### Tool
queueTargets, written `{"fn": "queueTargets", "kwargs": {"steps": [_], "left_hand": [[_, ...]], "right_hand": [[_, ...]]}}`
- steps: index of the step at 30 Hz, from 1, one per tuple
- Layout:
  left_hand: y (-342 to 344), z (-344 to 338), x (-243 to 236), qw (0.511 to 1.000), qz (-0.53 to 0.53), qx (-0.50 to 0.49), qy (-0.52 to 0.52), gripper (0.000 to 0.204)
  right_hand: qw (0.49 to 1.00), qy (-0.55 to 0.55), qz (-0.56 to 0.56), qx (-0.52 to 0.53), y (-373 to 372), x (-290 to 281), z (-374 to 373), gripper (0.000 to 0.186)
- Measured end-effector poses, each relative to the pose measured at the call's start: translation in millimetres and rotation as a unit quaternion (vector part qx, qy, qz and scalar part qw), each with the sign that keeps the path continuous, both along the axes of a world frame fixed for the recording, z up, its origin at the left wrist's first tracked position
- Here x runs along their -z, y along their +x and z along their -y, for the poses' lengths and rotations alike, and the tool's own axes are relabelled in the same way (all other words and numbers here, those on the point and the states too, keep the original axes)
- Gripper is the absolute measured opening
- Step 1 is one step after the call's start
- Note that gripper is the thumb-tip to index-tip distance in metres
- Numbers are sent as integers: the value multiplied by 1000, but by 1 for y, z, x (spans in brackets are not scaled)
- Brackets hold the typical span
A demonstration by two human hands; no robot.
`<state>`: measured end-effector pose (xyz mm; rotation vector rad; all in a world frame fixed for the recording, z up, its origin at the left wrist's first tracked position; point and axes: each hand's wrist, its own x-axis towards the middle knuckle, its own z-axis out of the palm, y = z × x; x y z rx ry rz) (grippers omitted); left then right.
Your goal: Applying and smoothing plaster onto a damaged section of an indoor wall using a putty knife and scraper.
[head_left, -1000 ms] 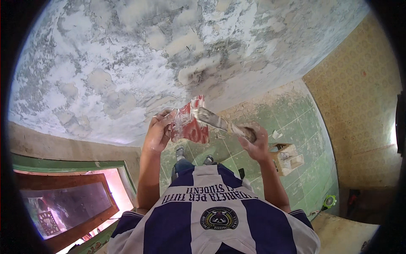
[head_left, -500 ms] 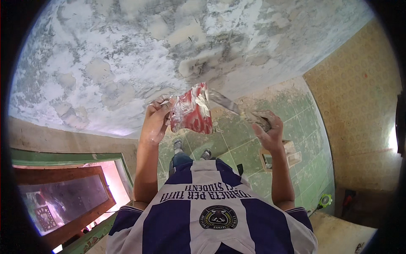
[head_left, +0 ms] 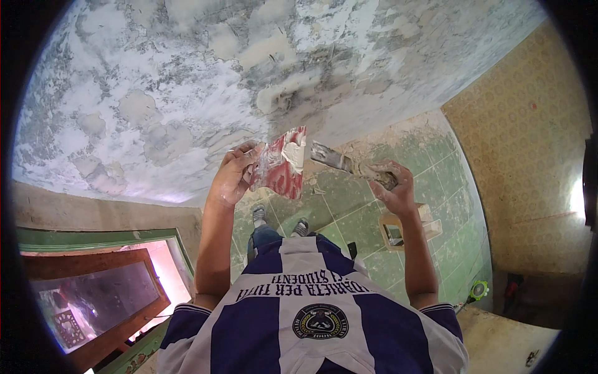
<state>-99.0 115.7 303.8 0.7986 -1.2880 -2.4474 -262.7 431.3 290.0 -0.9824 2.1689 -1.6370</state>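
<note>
Pinching a red spreader [head_left: 286,179] by its edge, the left hand [head_left: 230,177] holds it before the wall [head_left: 205,93]; the right hand [head_left: 402,194] clasps a putty knife [head_left: 330,157], blade apart. Step: apparently loading paste [head_left: 293,151]. Next move likely requires steady spreader support.

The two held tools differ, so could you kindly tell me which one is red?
The wide plate in the left grip is red, with white paste on it; the narrow scraper in the right grip has a greyish blade.

paste [head_left: 294,151] on plate [head_left: 284,182], scraper [head_left: 331,157] just r w/ gap, wall [head_left: 187,68] ahead
</note>
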Motion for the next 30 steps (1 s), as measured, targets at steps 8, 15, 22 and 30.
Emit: {"fn": "queueTargets", "kwargs": {"steps": [8, 15, 22, 30], "left_hand": [[-10, 7, 19, 996, -35, 79, 33, 25], [-1, 14, 19, 997, -15, 72, -9, 24], [-22, 16, 39, 989, -79, 121, -3, 22], [-3, 41, 32, 995, -75, -8, -60, 19]], "right_hand": [[998, -45, -25, -44, 18, 4, 26, 33], [949, -111, 293, -34, 15, 12, 17, 37], [858, -138, 477, -130, 33, 75, 56, 42], [860, -89, 488, 121, 43, 56, 7, 30]]}}
